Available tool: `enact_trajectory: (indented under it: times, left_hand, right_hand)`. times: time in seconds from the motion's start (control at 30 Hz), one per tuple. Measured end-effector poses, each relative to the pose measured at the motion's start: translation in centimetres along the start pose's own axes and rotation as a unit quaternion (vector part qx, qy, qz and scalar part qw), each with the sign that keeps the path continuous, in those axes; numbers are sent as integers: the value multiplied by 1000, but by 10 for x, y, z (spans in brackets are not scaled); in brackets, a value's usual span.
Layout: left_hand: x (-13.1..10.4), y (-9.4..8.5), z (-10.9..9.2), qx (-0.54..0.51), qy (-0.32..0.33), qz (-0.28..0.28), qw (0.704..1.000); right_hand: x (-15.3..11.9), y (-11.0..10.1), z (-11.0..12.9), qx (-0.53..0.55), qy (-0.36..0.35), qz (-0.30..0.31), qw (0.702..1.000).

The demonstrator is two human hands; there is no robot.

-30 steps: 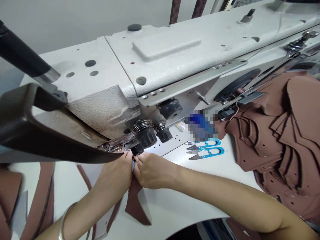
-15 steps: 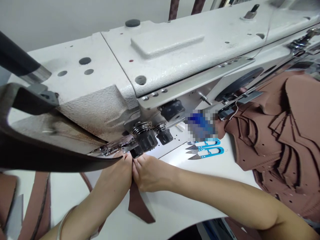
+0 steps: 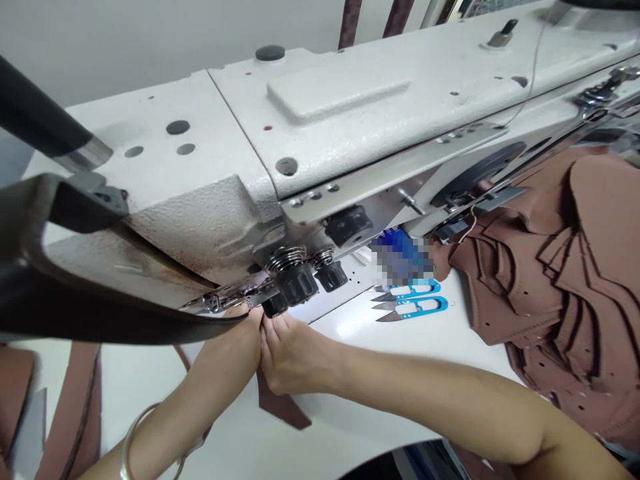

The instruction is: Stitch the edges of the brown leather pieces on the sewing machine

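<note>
A brown leather piece (image 3: 284, 405) hangs out toward me from beneath my hands, its pointed lower end lying on the white table. My right hand (image 3: 290, 350) is closed with its fingers pressed together over this piece, under the machine's black knobs. Close against it on the left is my left hand (image 3: 244, 333); its fingers are mostly hidden behind the machine head and the dark curved guard. The white sewing machine (image 3: 340, 107) spans the view above both hands. Its needle area cannot be seen.
Two blue thread snips (image 3: 425, 305) lie right of my hands, beside a blurred blue item (image 3: 400, 250). Brown leather pieces (image 3: 540, 267) are heaped at the right. More brown strips (image 3: 70, 413) lie at the left. A dark curved guard (image 3: 100, 313) juts out at the left.
The leather piece has shifted up and away from me, so less of it shows below my hands. My left forearm's bracelet shows more. The view has tilted slightly.
</note>
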State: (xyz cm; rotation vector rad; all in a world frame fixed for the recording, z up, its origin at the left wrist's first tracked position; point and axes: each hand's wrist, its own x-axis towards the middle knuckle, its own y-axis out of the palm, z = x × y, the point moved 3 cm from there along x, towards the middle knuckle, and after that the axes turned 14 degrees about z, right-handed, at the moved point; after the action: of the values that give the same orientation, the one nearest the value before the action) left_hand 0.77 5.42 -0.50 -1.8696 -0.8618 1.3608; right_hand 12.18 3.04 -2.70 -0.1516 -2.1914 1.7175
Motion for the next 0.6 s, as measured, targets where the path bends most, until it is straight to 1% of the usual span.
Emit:
enact_trajectory:
  times: [0.07,0.17,0.27,0.33,0.4,0.5,0.6]
  left_hand:
    - [-3,-2,-3,-9,1,-4,1000]
    - [-8,-5,-11,-19,-25,18,999]
    - [-10,-6,-16,-23,-65,45,997]
    - [-9,-6,-15,-22,-73,48,996]
    - [-8,-4,-12,-15,-68,39,997]
    - [-5,2,-3,2,-66,18,998]
    - [-1,8,7,-3,-44,-17,999]
  right_hand:
    - [-2,-1,8,12,-8,19,1000]
    - [-4,-2,20,15,-19,7,1000]
    - [-4,0,23,21,-16,10,1000]
    - [-3,1,22,21,-7,10,1000]
    - [-3,-1,21,11,13,-18,1000]
    - [-6,-4,22,-19,36,-79,996]
    - [-6,-3,22,-34,36,-99,994]
